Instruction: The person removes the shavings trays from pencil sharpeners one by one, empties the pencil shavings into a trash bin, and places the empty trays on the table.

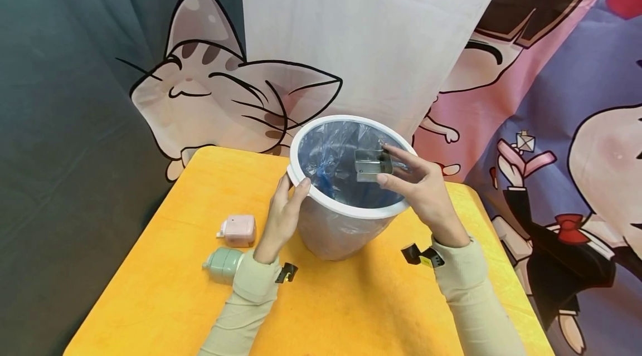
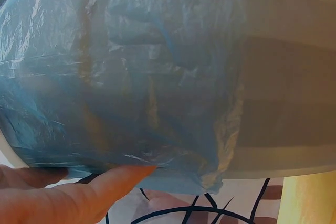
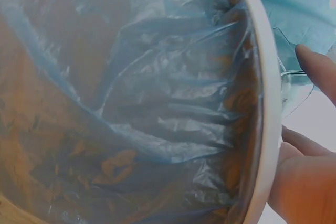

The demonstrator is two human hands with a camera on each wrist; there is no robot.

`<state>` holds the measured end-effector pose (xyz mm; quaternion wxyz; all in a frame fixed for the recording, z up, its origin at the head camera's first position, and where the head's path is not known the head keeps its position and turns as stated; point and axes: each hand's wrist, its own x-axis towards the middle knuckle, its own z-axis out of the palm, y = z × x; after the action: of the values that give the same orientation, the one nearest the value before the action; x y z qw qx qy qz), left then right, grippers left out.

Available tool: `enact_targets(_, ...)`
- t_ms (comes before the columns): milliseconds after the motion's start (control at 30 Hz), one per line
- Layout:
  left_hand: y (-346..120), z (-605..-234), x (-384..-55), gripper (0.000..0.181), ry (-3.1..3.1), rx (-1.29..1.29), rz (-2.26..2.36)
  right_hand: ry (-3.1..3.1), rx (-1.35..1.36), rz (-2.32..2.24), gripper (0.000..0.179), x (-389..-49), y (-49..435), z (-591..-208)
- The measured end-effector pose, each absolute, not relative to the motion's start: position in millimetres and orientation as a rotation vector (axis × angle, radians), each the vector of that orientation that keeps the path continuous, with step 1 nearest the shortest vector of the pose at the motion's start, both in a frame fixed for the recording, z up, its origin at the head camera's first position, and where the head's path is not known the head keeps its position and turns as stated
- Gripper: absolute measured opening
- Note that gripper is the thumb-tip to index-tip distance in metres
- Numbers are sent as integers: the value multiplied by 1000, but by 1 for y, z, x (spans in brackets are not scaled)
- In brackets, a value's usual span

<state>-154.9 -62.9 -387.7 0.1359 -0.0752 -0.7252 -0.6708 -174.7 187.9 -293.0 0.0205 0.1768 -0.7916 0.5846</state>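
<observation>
The left hand [image 1: 282, 214] pinches the white rim [image 1: 353, 211] at the bin's [image 1: 333, 236] left; the right hand [image 1: 423, 186] grips a clear container [image 1: 368, 165] over the opening, its depth uncertain. A steady rim should keep the liner [image 1: 328, 150] unsnagged.

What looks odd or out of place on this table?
The pink bottle and green bottle, left of the bin on the yellow table, seem to lie on their sides, as if tipped over rather than stood upright. No spill shows.
</observation>
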Motion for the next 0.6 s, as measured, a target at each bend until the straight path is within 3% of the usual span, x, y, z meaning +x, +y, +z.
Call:
enact_targets(300,-63,-396,-160,57,-2074,-238,-1928,-2402,548,1891,57,-170,189,-291)
enact_targets(600,-60,-363,-139,57,-2115,-205,-1939,-2312,567,1940,55,-168,193,-291)
